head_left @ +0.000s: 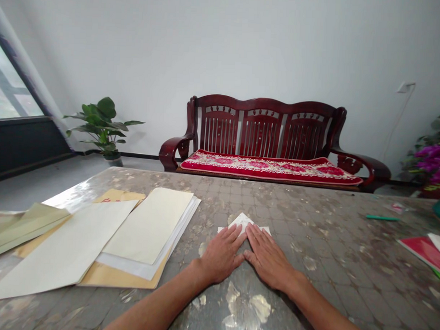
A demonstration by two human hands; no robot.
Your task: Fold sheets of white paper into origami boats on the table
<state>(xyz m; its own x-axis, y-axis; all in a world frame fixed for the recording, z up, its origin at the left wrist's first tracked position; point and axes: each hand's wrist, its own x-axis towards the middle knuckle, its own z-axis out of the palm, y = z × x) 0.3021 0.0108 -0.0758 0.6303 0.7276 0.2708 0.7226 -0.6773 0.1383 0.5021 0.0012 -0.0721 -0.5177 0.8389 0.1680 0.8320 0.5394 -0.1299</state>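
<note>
Marbled table (311, 245) up front, both hands flat — left hand (222, 254) and right hand (269, 258) pressing the folded white paper (242, 221) between them, gripping nothing. Envelopes (145, 230) left, green pen (382, 218) right — bench (264, 133) behind.

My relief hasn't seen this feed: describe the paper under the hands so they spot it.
On the patterned table before the red bench, look mid-table. A small folded white paper lies under the left hand and right hand, pointed tip showing. It's far smaller than the large sheets leftward.
</note>
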